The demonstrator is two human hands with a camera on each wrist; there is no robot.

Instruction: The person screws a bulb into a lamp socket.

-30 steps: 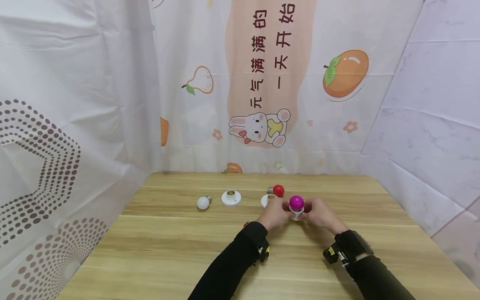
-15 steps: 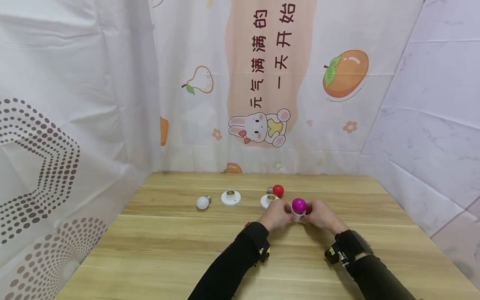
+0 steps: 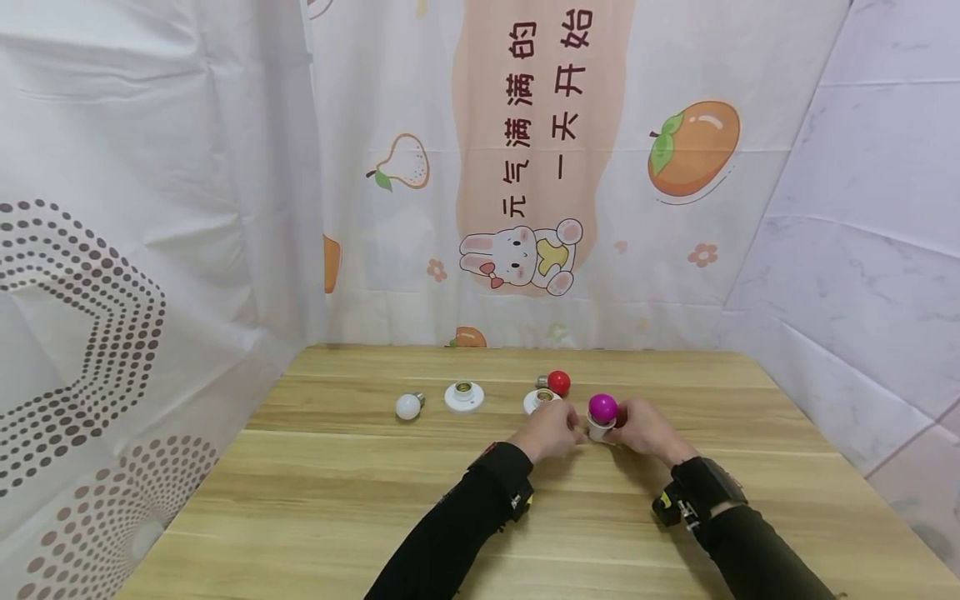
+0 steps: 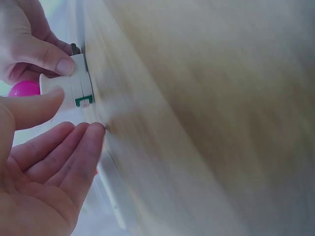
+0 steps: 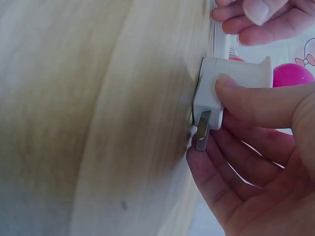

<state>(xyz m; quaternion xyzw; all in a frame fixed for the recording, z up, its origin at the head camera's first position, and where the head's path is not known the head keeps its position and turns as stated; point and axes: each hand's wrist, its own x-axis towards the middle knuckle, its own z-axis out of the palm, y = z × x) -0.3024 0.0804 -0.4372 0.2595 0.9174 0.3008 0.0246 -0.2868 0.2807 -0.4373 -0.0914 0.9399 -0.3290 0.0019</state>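
Note:
A magenta light bulb (image 3: 602, 408) sits upright in a small white plug-in lamp holder (image 3: 597, 430) low at the tabletop. My right hand (image 3: 643, 427) grips the holder, its thumb pressed on the white body in the right wrist view. There a metal prong (image 5: 203, 132) juts from the holder's side beside my fingertips. A green-edged slot (image 4: 84, 101) shows on the holder in the left wrist view. My left hand (image 3: 551, 431) is on the holder's other side, fingers extended and parted from the thumb, with nothing in its grasp.
Behind my left hand stands a round white lamp base (image 3: 542, 399), partly covered by it, with a red bulb (image 3: 558, 382) lying just beyond. Farther left are another white lamp base (image 3: 463, 396) and a white bulb (image 3: 408, 407) on its side. A printed curtain (image 3: 420, 250) closes off the back.
The holder with the magenta bulb has shifted slightly right. My left hand has let go of it and drawn a little to the left, while the right hand keeps its grip.

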